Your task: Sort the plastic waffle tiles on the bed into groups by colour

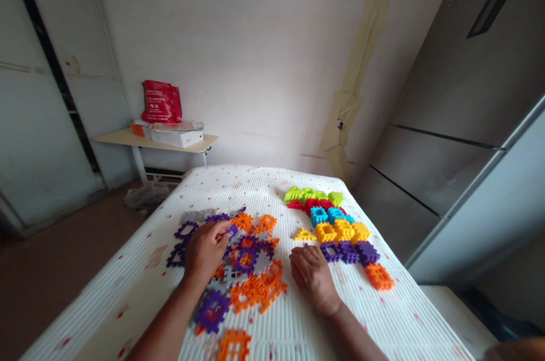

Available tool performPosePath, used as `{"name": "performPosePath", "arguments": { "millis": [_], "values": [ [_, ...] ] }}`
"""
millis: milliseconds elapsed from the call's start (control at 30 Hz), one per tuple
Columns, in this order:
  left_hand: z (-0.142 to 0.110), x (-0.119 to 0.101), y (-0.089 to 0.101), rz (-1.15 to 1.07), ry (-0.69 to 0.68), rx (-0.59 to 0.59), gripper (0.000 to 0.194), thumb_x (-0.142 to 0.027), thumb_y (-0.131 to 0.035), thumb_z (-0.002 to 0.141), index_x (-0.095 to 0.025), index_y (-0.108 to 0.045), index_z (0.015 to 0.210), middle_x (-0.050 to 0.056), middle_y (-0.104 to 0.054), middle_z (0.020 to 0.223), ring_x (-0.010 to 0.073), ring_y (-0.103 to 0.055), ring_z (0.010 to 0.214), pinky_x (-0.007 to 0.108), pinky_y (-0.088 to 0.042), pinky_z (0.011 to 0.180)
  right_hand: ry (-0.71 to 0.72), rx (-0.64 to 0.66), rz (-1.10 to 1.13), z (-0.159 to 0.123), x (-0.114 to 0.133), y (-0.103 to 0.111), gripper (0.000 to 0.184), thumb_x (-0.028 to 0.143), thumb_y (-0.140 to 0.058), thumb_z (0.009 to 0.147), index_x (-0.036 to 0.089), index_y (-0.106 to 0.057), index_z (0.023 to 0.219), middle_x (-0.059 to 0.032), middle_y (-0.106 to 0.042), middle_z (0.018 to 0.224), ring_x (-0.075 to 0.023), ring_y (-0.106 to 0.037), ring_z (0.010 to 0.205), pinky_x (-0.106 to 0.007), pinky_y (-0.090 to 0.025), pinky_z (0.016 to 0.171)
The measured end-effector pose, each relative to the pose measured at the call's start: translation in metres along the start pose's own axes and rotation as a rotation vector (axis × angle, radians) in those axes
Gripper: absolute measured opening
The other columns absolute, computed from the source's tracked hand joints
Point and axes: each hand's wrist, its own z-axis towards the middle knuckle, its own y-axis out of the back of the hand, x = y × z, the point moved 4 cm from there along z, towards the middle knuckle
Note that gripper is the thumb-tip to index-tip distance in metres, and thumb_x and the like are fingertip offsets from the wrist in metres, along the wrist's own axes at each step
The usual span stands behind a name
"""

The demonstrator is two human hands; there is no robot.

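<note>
My left hand (206,250) is curled over a pile of loose purple and orange interlocking plastic tiles (249,270), its fingertips pinched on a purple tile (232,230). My right hand (312,276) rests knuckles-up on the white table (383,327), fingers curled under, just left of a row of purple cubes (349,251). That row belongs to an assembled stack of cube rows (336,225): green, red, blue, yellow, purple, with one orange cube (378,276) at the near end. A small yellow piece (305,234) lies beside the yellow row.
A side table (128,138) at the back left carries a red bag (160,101) and a white box (176,136). A grey refrigerator (460,122) stands right of the table. The table's left edge drops to a brown floor (51,264).
</note>
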Motion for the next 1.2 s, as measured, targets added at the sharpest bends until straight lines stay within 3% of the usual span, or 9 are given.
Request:
{"name": "performPosePath", "arguments": {
  "millis": [133, 233, 300, 600, 733, 867, 1000, 1100, 1200],
  "values": [
    [-0.007, -0.001, -0.001, -0.344, 0.132, 0.022, 0.037, -0.037, -0.049, 0.078, -0.015, -0.057, 0.106, 0.002, -0.063, 0.076, 0.014, -0.058, 0.057, 0.027, -0.046, 0.052, -0.031, -0.069, 0.103, 0.01, 0.018, -0.001, 0.023, 0.016, -0.047, 0.089, 0.021, -0.056, 0.11, -0.0075, -0.066, 0.1, -0.0196, -0.06, 0.089, -0.035, -0.048, 0.08],
    [-0.017, -0.01, -0.011, -0.773, 0.297, 0.175, 0.042, -0.037, -0.063, 0.069, -0.016, -0.055, 0.104, -0.003, -0.058, 0.07, 0.0097, -0.051, 0.048, 0.023, -0.04, 0.043, -0.055, -0.094, 0.187, 0.02, 0.033, -0.008, 0.038, 0.023, -0.053, 0.087, 0.02, -0.048, 0.125, -0.0118, -0.059, 0.12, -0.022, -0.056, 0.107, -0.037, -0.049, 0.089],
    [-0.024, -0.019, -0.016, -0.91, 0.35, 0.277, 0.045, -0.033, -0.068, 0.065, -0.018, -0.053, 0.105, -0.006, -0.056, 0.067, 0.0082, -0.049, 0.046, 0.021, -0.038, 0.042, -0.057, -0.074, 0.218, 0.025, 0.041, -0.014, 0.046, 0.025, -0.056, 0.086, 0.019, -0.044, 0.13, -0.0138, -0.052, 0.129, -0.0236, -0.051, 0.115, -0.039, -0.048, 0.093],
    [-0.035, -0.035, -0.029, -0.952, 0.354, 0.448, 0.044, -0.032, -0.069, 0.066, -0.019, -0.051, 0.105, -0.008, -0.054, 0.061, 0.0073, -0.046, 0.044, 0.022, -0.037, 0.043, 0.014, -0.004, 0.1, 0.028, 0.049, -0.015, 0.041, 0.025, -0.055, 0.085, 0.019, -0.051, 0.125, -0.0132, -0.057, 0.123, -0.0243, -0.056, 0.102, -0.04, -0.051, 0.086],
    [-0.038, -0.039, -0.032, -0.947, 0.371, 0.433, 0.042, -0.034, -0.068, 0.067, -0.02, -0.052, 0.103, -0.007, -0.054, 0.062, 0.0076, -0.046, 0.044, 0.023, -0.038, 0.044, -0.022, -0.015, -0.002, 0.024, 0.05, -0.01, 0.042, 0.028, -0.057, 0.084, 0.019, -0.051, 0.124, -0.0154, -0.053, 0.129, -0.0278, -0.054, 0.103, -0.044, -0.049, 0.083],
    [-0.042, -0.048, -0.031, -0.931, 0.361, 0.432, 0.044, -0.035, -0.067, 0.066, -0.019, -0.052, 0.104, -0.006, -0.055, 0.064, 0.0089, -0.048, 0.045, 0.023, -0.039, 0.044, -0.055, 0.014, 0.038, 0.025, 0.051, -0.01, 0.042, 0.025, -0.059, 0.081, 0.02, -0.053, 0.122, -0.0117, -0.059, 0.12, -0.0251, -0.055, 0.097, -0.042, -0.048, 0.081],
    [-0.039, -0.048, -0.027, -0.868, 0.33, 0.396, 0.055, -0.041, -0.07, 0.062, -0.02, -0.052, 0.11, -0.003, -0.058, 0.069, 0.0128, -0.056, 0.054, 0.025, -0.044, 0.049, -0.097, -0.002, 0.047, 0.022, 0.02, 0.01, 0.041, 0.023, -0.062, 0.08, 0.023, -0.055, 0.12, -0.0093, -0.062, 0.116, -0.024, -0.055, 0.102, -0.042, -0.045, 0.086],
    [-0.034, -0.041, -0.023, -0.841, 0.307, 0.332, 0.056, -0.048, -0.072, 0.06, -0.02, -0.056, 0.106, -0.002, -0.06, 0.072, 0.0142, -0.058, 0.057, 0.026, -0.047, 0.053, -0.121, -0.011, -0.021, 0.011, -0.023, 0.045, 0.037, 0.021, -0.062, 0.08, 0.022, -0.058, 0.116, -0.0091, -0.065, 0.112, -0.0234, -0.057, 0.103, -0.041, -0.045, 0.088],
    [-0.03, -0.037, -0.021, -0.834, 0.303, 0.299, 0.054, -0.053, -0.072, 0.059, -0.02, -0.059, 0.1, -0.001, -0.061, 0.071, 0.0138, -0.057, 0.056, 0.026, -0.048, 0.053, -0.198, 0.076, -0.168, -0.008, -0.066, 0.079, 0.033, 0.016, -0.061, 0.077, 0.022, -0.061, 0.11, -0.0079, -0.067, 0.106, -0.0226, -0.06, 0.095, -0.036, -0.047, 0.083]
  ]
}}
